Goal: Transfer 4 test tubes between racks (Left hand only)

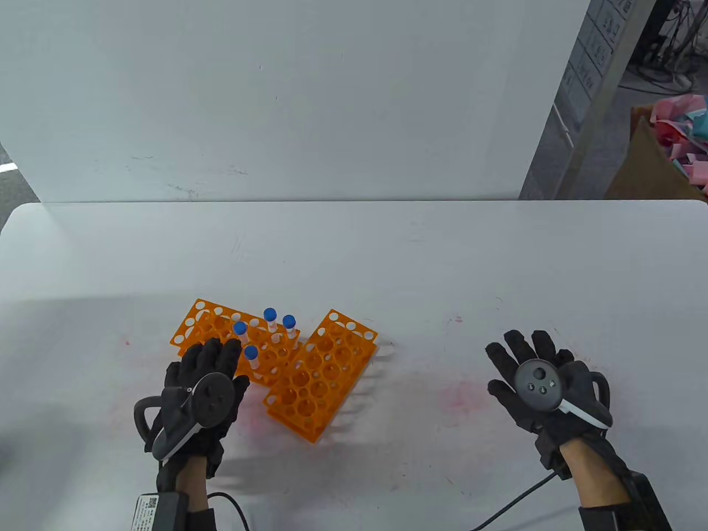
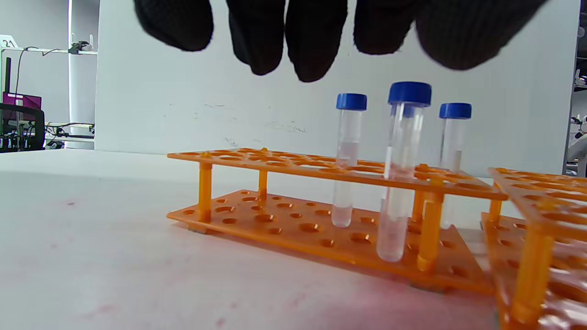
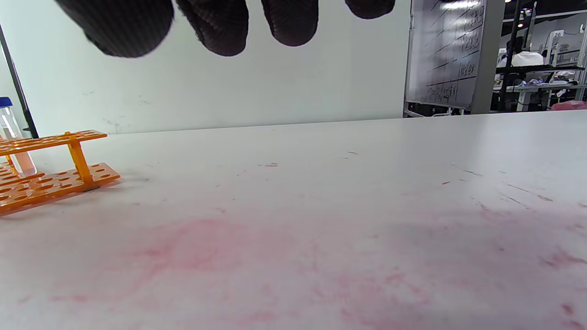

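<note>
At the moment of inspection, no tube had been lifted; the step in hand appeared to be the approach to the first pick. Four blue-capped tubes (image 1: 270, 321) stood upright in the left rack (image 1: 232, 337), which touched or nearly touched the empty right rack (image 1: 318, 376) on the surface (image 1: 420, 265). The left hand (image 1: 207, 387) hovered at the near edge of the left rack, grip wide, fingers (image 2: 312, 41) spread and holding nothing. The nearest tube (image 2: 401, 169) stood just beyond and below the fingertips, not touched. The right hand (image 1: 539, 381) lay well apart, flat and empty. The next move would likely call for closing on one cap and lifting straight up.
</note>
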